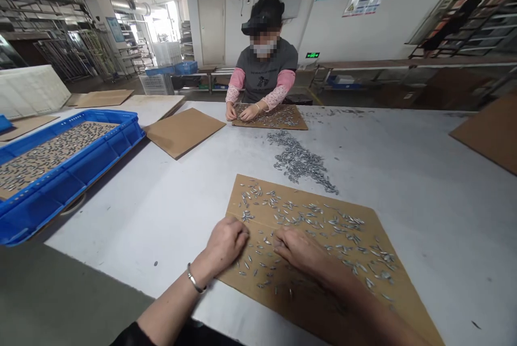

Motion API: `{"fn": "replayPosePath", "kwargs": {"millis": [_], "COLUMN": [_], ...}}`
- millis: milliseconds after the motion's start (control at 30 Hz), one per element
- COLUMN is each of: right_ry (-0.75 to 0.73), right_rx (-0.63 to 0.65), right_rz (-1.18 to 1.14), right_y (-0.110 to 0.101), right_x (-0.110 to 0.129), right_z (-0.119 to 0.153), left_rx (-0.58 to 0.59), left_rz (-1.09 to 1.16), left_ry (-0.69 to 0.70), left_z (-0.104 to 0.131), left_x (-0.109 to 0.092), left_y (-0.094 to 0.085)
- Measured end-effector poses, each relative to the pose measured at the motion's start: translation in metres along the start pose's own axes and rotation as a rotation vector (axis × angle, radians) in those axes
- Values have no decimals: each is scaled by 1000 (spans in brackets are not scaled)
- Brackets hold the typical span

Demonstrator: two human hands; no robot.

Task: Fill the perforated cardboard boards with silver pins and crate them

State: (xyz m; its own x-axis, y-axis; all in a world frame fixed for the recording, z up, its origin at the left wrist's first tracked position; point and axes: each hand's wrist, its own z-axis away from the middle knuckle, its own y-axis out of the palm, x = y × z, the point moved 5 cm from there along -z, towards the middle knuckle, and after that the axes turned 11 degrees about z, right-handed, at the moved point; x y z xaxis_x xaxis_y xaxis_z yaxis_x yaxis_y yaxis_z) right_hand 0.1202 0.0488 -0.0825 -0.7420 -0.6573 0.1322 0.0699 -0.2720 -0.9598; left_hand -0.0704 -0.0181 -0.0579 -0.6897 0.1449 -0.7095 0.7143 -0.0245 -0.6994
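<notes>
Two hands rest on a brown cardboard sheet point(323, 281) lying on the grey tabletop point(161, 211). The left hand point(226, 243) is loosely curled, knuckles up, its fingertips down among small silver metal pieces point(307, 222); whether it pinches any cannot be told. The right hand point(301, 251) lies flat with fingers together, pressing on pieces. Most pieces on the sheet look spread out singly, their long axes pointing many ways, though several run roughly left to right; that suggests the spreading is well along. A loose heap point(299, 160) waits just beyond the sheet. Across the tabletop another person point(262, 66) works a similar sheet; a blue crate point(81, 165) holds more pieces.
</notes>
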Motion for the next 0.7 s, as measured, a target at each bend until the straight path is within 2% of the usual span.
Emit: {"fn": "replayPosePath", "kwargs": {"millis": [133,233,300,400,533,700], "right_ry": [5,2,16,22,-9,-45], "right_rx": [-1,-69,-104,-110,-118,-162], "right_rz": [-24,-54,-35,53,156,159], "right_y": [-3,-7,-9,-10,-11,-14], "right_x": [-3,-5,-5,2,18,26], "right_z": [-2,0,2,0,-5,-8], "left_rx": [224,284,309,334,349,370], "left_rz": [-274,-353,-381,-421,-432,-412], "left_ry": [-32,-58,-84,-142,-197,-214], "left_z": [-29,-45,-50,-49,-41,-39], "left_x": [-24,-29,-30,-29,-28,-23], "left_y": [35,54,59,56,39,30]}}
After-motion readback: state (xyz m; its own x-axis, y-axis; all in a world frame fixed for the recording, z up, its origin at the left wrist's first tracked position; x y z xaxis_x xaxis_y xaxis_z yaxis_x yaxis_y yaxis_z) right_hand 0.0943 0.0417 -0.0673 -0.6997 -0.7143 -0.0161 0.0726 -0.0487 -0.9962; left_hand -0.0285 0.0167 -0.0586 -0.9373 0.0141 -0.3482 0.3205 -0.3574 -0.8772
